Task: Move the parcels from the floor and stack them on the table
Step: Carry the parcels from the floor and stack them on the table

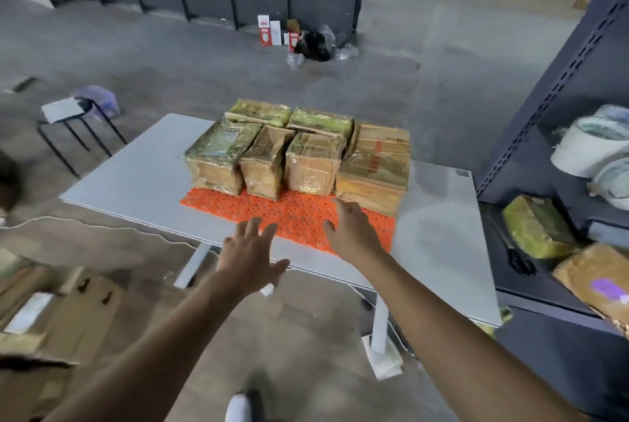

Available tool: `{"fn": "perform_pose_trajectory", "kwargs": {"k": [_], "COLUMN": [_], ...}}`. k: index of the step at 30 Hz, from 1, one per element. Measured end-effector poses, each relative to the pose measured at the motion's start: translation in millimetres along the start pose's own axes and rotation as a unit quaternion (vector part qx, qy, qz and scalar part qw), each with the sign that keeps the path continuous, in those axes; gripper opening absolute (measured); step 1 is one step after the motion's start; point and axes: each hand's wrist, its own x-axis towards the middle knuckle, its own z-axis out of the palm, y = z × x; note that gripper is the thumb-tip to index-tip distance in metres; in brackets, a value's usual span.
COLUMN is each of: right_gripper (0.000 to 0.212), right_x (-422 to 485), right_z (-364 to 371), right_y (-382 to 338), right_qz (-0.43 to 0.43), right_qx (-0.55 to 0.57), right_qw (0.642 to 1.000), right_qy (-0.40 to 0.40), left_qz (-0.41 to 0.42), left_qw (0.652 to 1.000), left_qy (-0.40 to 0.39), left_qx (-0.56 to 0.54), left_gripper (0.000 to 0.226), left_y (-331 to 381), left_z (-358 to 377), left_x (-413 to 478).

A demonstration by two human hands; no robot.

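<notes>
Head view: we have left hand (250, 251) and right hand (350, 231) empty, fingers spread, over the table (136, 183) near edge. Parcels (299, 149) sit ahead on orange mat (289, 214), row running left-right. Right hand is nearer, just beside the biggest parcel (377, 166).

The surface (136, 183) is pale grey-white. The mat (292, 214) is bright orange, dotted all over with small holes. The parcels (306, 149) are tan-brown under glossy clear film, the far ones and the left one tinted yellow-green (the right parcel (374, 163) carries faded red print). The floor (170, 57) is mottled grey, and the shelf rack (558, 81) at right is dark slate-blue with rows of slots.
</notes>
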Motion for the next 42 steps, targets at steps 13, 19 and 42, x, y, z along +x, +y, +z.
{"fn": "perform_pose_trajectory", "kwargs": {"k": [13,19,42], "right_gripper": [0.049,0.050,0.051], "right_x": [-107.6,-198.4,-334.2], "right_z": [89.8,165.0,418.1], "right_y": [-171.2,-275.7,-580.6], "right_qz": [-0.144,-0.187,-0.271], "right_qx": [0.013,0.013,-0.048], "right_qw": [0.986,0.972,0.918], "right_qy": [-0.089,-0.140,-0.286], "left_qz": [-0.184,-0.245,-0.430], "left_qw": [0.980,0.962,0.890], "left_qy": [0.034,0.056,0.016], "left_qx": [-0.069,-0.109,-0.150], "left_gripper": [0.070,0.070,0.072], "left_y": [-133.5,-224.8,-531.9], "left_z": [-11.2,-3.8,59.5], "left_x": [-187.4,-315.3,-568.7]}}
